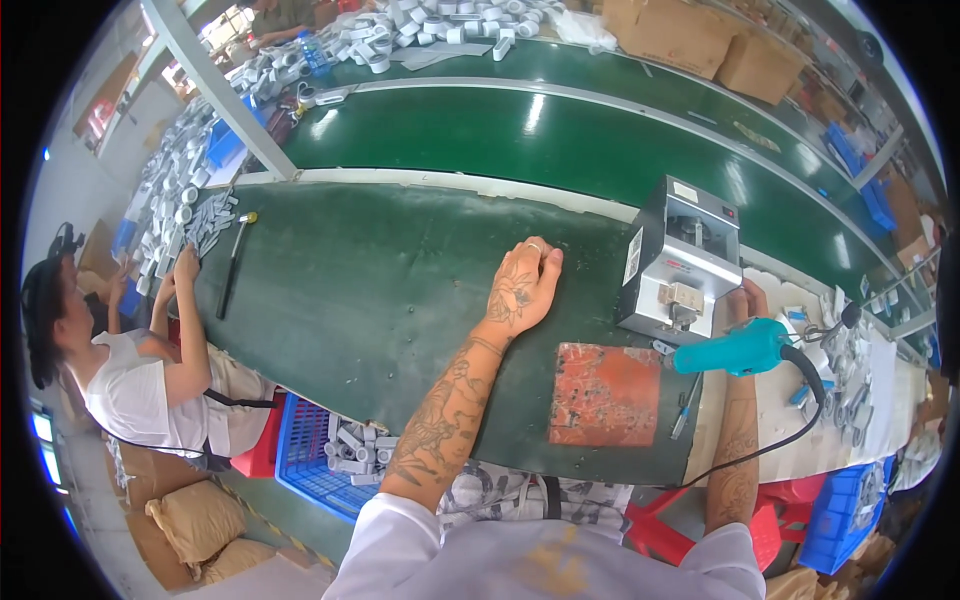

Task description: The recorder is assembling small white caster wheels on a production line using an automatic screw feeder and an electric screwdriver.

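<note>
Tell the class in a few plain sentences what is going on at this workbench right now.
A person sits at a green bench. The left hand rests flat on the mat, holding nothing. The right hand is mostly hidden behind a teal electric screwdriver, beside a small grey machine. A worn red pad lies in front. A co-worker sorts white parts at left.

Desk: green mat [380,290], glare from overhead light.
Belt: green conveyor [560,130] runs behind it, white-edged.
Frame: grey metal post [215,85] slants at upper left.
Far side: cardboard boxes [700,35].
Below: blue crates [305,450], red stools [665,530], grey floor [100,500], tan sacks [195,520].
</note>
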Action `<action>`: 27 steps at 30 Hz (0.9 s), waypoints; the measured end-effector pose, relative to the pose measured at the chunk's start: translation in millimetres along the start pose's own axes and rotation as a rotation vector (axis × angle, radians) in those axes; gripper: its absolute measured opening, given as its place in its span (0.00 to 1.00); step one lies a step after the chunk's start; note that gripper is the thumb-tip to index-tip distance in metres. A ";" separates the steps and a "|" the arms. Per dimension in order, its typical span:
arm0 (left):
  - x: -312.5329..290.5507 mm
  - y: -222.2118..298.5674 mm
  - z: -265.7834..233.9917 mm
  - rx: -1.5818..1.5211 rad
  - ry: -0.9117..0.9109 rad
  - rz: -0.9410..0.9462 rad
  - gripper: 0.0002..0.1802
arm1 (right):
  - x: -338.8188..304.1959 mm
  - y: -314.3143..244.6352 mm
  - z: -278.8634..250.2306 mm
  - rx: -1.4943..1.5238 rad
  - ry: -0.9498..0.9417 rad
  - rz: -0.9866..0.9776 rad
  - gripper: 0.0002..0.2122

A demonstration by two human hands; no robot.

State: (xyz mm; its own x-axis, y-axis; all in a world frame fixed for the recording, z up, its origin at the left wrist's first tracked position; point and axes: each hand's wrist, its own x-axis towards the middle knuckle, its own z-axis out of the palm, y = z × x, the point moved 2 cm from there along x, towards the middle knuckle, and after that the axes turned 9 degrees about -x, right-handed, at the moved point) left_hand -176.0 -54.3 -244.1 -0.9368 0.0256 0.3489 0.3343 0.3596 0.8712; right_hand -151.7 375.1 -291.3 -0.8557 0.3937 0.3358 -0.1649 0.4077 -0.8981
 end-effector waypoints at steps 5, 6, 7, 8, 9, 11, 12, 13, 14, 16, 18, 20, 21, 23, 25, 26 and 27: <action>-0.9 8.9 1.0 -0.008 -0.009 -0.007 0.10 | 1.7 12.2 -1.2 -0.002 0.045 -0.019 0.13; -1.6 9.8 0.2 -0.010 -0.010 0.013 0.10 | 1.9 13.3 -1.2 -0.014 0.047 -0.016 0.13; -1.7 10.1 -0.2 -0.012 -0.008 0.015 0.10 | 2.6 12.5 -1.6 -0.027 0.052 -0.014 0.13; -1.9 10.0 -0.5 -0.004 -0.013 0.025 0.09 | 2.9 12.4 -1.3 -0.029 0.052 -0.018 0.13; -2.0 9.8 -0.8 0.005 -0.017 0.035 0.08 | 2.8 12.6 -0.6 -0.035 0.057 -0.023 0.12; -2.1 6.8 -2.4 0.016 -0.018 0.048 0.08 | 1.4 5.7 3.5 -0.038 0.055 -0.032 0.12; -2.3 5.4 -3.0 0.029 -0.022 0.060 0.08 | -0.2 2.0 5.8 -0.032 0.048 -0.047 0.12; -2.7 7.1 -2.8 0.026 -0.019 0.060 0.08 | -2.0 -2.4 6.4 -0.029 0.042 -0.062 0.12; -2.9 9.2 -1.7 0.034 -0.025 0.065 0.06 | -1.6 1.2 5.4 -0.031 0.039 -0.065 0.12; -2.6 9.0 -0.4 0.041 -0.025 0.068 0.04 | 0.7 8.3 4.5 -0.030 0.058 -0.096 0.13; -1.8 -0.1 2.6 0.045 -0.062 0.072 0.04 | 1.4 7.7 3.9 -0.029 0.046 -0.095 0.13; -1.3 0.7 2.7 0.035 -0.069 0.107 0.05 | 1.5 9.1 -0.1 -0.043 0.046 -0.086 0.13; -0.9 0.0 2.8 0.025 -0.074 0.083 0.06 | 4.2 12.9 -0.7 -0.002 0.038 -0.080 0.14; 0.0 2.6 0.9 0.036 -0.084 0.053 0.07 | 5.7 21.0 0.7 0.058 0.027 -0.059 0.14; -0.4 2.6 1.8 0.040 -0.042 0.066 0.11 | 6.3 25.6 -2.7 -0.016 0.029 -0.005 0.14; -0.8 2.3 1.6 0.037 -0.043 0.065 0.11 | 7.3 27.6 -4.7 -0.019 0.029 -0.004 0.14; -1.3 2.3 1.2 0.046 -0.044 0.042 0.13 | 7.9 30.0 -6.1 -0.009 0.023 -0.005 0.13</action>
State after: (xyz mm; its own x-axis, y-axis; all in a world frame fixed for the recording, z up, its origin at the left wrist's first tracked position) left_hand -174.1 -52.4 -242.9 -0.9262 0.0824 0.3680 0.3690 0.4000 0.8390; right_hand -160.4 395.5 -313.8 -0.8433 0.4103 0.3472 -0.1649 0.4173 -0.8937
